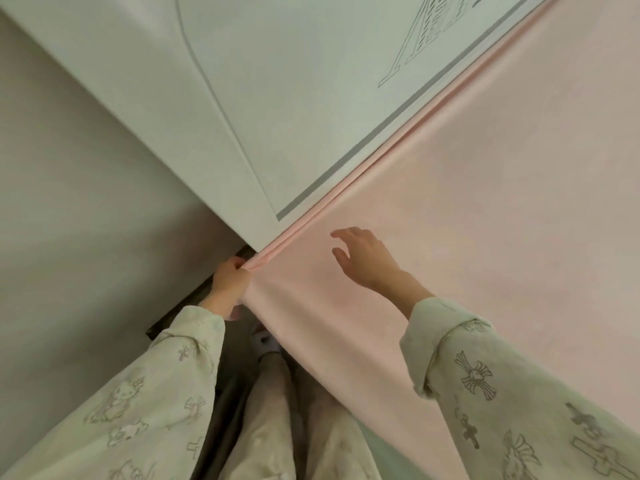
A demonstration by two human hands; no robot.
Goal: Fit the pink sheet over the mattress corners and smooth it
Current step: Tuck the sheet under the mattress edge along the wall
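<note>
two hands (one gripping) at pink sheet.

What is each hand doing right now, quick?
Left hand: closed, its grip bunching the pink sheet at the corner beside the white headboard.
Right hand: open, fingers spread, holding nothing, over the sheet.

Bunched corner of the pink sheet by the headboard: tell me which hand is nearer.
Left. The left hand grips the sheet's bunched corner; the right hand hovers open over the flat sheet, apart from it.
</note>
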